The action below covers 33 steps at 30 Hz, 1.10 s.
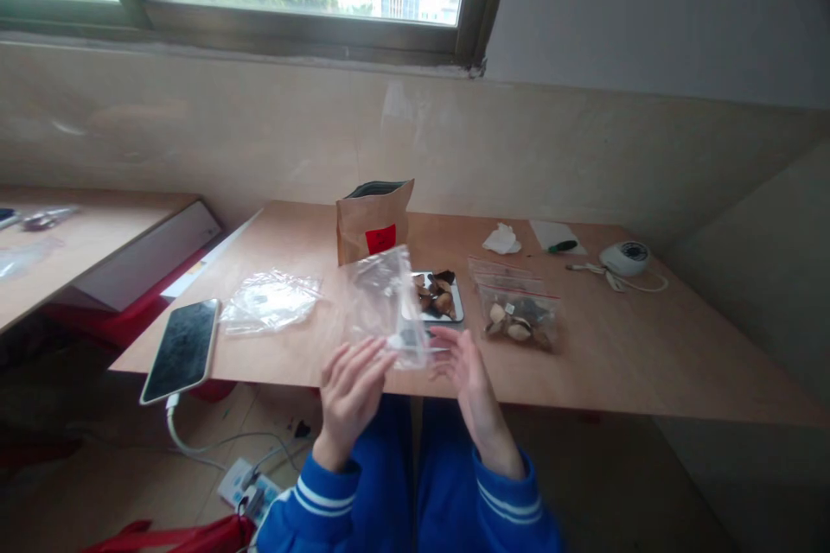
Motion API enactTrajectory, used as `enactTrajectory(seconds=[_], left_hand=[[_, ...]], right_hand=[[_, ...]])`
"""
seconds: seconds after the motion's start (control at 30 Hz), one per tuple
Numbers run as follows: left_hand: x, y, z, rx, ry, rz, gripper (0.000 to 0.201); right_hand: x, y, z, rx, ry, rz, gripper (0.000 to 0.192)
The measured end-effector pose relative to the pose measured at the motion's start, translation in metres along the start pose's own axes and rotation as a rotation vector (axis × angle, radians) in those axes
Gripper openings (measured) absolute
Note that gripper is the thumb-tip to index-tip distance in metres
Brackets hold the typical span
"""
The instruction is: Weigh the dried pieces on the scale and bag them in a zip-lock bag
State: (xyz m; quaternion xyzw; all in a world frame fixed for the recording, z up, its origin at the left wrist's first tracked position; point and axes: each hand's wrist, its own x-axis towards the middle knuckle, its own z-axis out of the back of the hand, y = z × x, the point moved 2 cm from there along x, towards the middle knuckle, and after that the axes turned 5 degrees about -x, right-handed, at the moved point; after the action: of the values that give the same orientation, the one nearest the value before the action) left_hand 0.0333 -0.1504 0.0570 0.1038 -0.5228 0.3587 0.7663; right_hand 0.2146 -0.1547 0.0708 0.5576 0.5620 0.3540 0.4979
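Note:
My left hand (354, 389) is closed at the lower left edge of a clear plastic bag (379, 294), which stands up slanted above the table's front edge. Beside the bag's lower right corner, my right hand (472, 371) has its fingers apart and loosely curved; whether they touch the film is hard to tell. Just behind the bag, a small scale (460, 308) with a pale top bears brown dried mushroom pieces (441, 298). To the right lie zip bags (519, 320), the front one holding similar pieces.
A brown paper pouch (363, 229) with a red label stands open at the back. Flat clear bags (272, 301) lie left, near a cabled phone (182, 348) overhanging the edge. Crumpled tissue (501, 239), a green-handled tool (563, 247) and a white dome camera (624, 258) sit back right.

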Motion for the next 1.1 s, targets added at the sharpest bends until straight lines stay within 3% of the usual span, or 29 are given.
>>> enactTrajectory(seconds=[0.03,0.1,0.27,0.43,0.57,0.73,0.83,0.9,1.03,1.1], left_hand=[[-0.006,-0.010,-0.003,-0.031,0.071,-0.065,0.038],[-0.013,-0.021,-0.008,-0.068,0.182,-0.059,0.043],[-0.008,-0.021,-0.007,-0.301,0.384,0.168,0.049],[0.003,-0.016,0.002,-0.283,0.060,0.392,0.046],[-0.001,-0.013,-0.002,-0.380,0.022,0.484,0.047],[-0.013,-0.007,-0.001,-0.515,-0.114,0.614,0.024],[-0.011,-0.001,0.005,-0.456,-0.313,0.780,0.012],[-0.003,0.004,0.009,-0.398,-0.430,0.869,0.016],[0.024,0.014,0.007,-0.378,-0.400,0.878,0.024],[0.038,0.021,0.004,-0.369,-0.368,0.868,0.028]], right_hand=[[0.002,0.001,-0.007,0.010,0.024,-0.019,0.059],[0.005,0.005,-0.015,-0.034,0.022,0.004,0.053],[0.008,0.014,-0.018,-0.187,0.015,0.136,0.044],[-0.001,0.014,-0.031,-0.318,0.090,0.205,0.028],[-0.009,0.012,-0.043,-0.399,0.084,0.270,0.023],[-0.010,-0.002,-0.046,-0.241,0.129,0.140,0.034],[-0.003,-0.008,-0.036,-0.162,0.055,0.083,0.042],[0.006,-0.008,-0.026,-0.175,-0.032,0.091,0.045],[0.031,0.011,-0.006,-0.343,0.098,0.228,0.045],[0.046,0.027,0.007,-0.458,0.081,0.360,0.044]])
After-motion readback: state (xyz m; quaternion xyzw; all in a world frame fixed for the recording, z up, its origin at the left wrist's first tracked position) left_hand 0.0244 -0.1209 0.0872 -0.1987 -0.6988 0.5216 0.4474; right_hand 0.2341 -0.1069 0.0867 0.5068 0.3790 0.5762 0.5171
